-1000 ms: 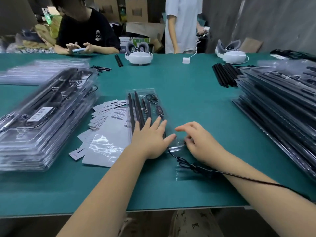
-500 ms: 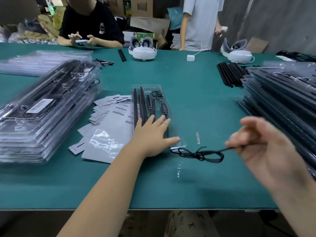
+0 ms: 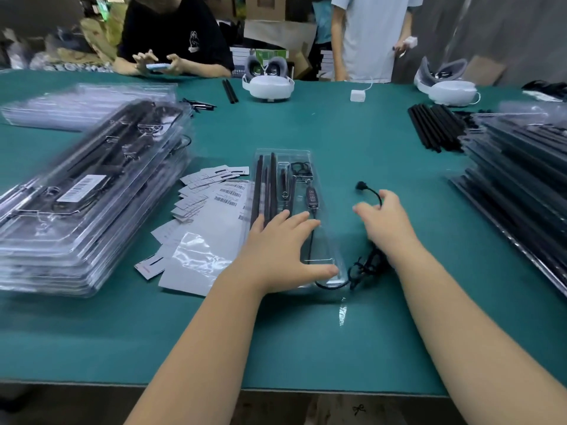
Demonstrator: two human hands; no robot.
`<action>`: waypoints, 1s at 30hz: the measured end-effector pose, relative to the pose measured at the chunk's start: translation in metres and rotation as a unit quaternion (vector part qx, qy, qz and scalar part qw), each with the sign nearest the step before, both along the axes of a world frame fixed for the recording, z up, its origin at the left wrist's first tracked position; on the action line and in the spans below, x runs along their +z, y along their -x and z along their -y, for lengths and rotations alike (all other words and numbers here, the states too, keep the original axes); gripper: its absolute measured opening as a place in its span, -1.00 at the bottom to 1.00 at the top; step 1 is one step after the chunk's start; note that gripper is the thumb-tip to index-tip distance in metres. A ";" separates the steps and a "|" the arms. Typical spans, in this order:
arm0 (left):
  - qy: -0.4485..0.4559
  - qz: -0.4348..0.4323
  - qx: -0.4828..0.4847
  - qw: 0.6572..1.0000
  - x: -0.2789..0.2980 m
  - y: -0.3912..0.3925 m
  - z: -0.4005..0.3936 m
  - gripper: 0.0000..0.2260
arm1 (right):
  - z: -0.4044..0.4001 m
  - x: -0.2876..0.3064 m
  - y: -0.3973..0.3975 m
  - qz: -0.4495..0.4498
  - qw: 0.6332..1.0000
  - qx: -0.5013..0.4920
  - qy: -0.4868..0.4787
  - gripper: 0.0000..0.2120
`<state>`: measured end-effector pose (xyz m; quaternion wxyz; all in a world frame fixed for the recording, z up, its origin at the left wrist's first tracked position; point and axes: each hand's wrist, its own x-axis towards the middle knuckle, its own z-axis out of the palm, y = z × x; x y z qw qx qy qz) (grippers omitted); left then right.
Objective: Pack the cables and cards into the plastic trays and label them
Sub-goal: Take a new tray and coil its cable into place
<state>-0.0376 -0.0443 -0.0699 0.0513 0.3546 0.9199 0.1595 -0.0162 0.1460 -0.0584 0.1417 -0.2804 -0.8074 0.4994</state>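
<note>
A clear plastic tray (image 3: pixel 285 156) lies in the middle of the green table, holding black rods, a small coiled cable and an inline controller. My left hand (image 3: pixel 282 243) presses flat on the tray's near half, fingers straight. To its right, my right hand (image 3: pixel 389 228) holds a black cable (image 3: pixel 365 268). The cable's plug end sticks up past the fingers, and the rest lies bunched on the table at the tray's near right corner. Grey cards (image 3: pixel 211 180) and a barcode label sheet (image 3: pixel 211 240) lie left of the tray.
A stack of packed trays (image 3: pixel 86 194) fills the left side and another stack (image 3: pixel 521 185) the right. Loose black rods (image 3: pixel 432 127) lie at the back right. Two white headsets (image 3: pixel 268 84) (image 3: pixel 448 87) sit at the far edge, where two people are.
My right hand swung back from the far right toward the tray, bringing the cable with it. The left hand stayed pressed on the tray.
</note>
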 end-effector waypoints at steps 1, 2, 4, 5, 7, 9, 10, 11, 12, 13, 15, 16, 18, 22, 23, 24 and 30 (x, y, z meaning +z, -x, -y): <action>0.006 0.006 -0.004 1.000 0.000 0.000 0.001 -0.16 | -0.004 -0.005 -0.003 0.025 0.998 0.013 -0.048 -0.49; 0.013 0.017 -0.009 1.000 0.001 0.001 0.003 -0.12 | -0.009 -0.005 -0.006 0.022 0.995 0.019 -0.098 -0.47; 0.031 0.049 -0.033 0.998 0.003 0.003 0.006 -0.01 | -0.018 0.004 -0.016 -0.073 0.975 0.050 -0.206 -0.65; 0.042 0.057 -0.048 0.996 0.004 0.004 0.008 0.03 | -0.023 0.009 -0.020 -0.116 0.963 0.089 -0.225 -0.79; 0.051 0.056 -0.069 0.995 0.006 0.005 0.011 0.03 | -0.028 0.017 -0.029 -0.112 0.956 0.239 -0.125 -0.87; 0.014 0.073 -0.066 0.995 0.008 0.005 0.013 -0.07 | -0.026 0.018 -0.034 0.004 0.926 0.377 -0.023 -0.79; -0.011 0.089 -0.064 0.994 0.009 0.005 0.014 -0.13 | -0.025 0.018 -0.034 0.062 0.910 0.411 -0.014 -0.74; -0.030 0.105 -0.062 0.992 0.010 0.005 0.014 -0.18 | -0.025 0.018 -0.034 0.102 0.896 0.433 -0.015 -0.70; -0.039 0.115 -0.062 0.991 0.012 0.005 0.015 -0.21 | -0.025 0.017 -0.034 0.129 0.882 0.453 -0.024 -0.67; -0.041 0.119 -0.062 0.990 0.013 0.004 0.015 -0.23 | -0.023 0.018 -0.034 0.148 0.865 0.476 -0.044 -0.64; -0.046 0.127 -0.058 0.989 0.014 0.003 0.016 -0.27 | -0.020 0.018 -0.034 0.176 0.837 0.510 -0.088 -0.61; -0.055 0.134 -0.054 0.988 0.015 0.003 0.016 -0.29 | -0.019 0.018 -0.034 0.185 0.828 0.520 -0.099 -0.61; -0.077 0.151 -0.049 0.984 0.018 0.002 0.017 -0.31 | -0.019 0.017 -0.034 0.204 0.812 0.536 -0.110 -0.58; -0.083 0.168 -0.048 0.981 0.021 0.001 0.019 -0.32 | -0.024 0.018 -0.038 0.228 0.802 0.531 -0.154 -0.72; -0.083 0.170 -0.047 0.981 0.022 0.001 0.019 -0.32 | -0.027 0.018 -0.039 0.219 0.807 0.525 -0.158 -0.76; -0.082 0.170 -0.047 0.981 0.023 0.001 0.019 -0.31 | -0.030 0.019 -0.039 0.202 0.822 0.512 -0.148 -0.80; -0.044 0.150 -0.064 0.986 0.026 0.001 0.025 -0.23 | -0.055 0.017 -0.031 0.003 0.972 0.228 0.055 -0.85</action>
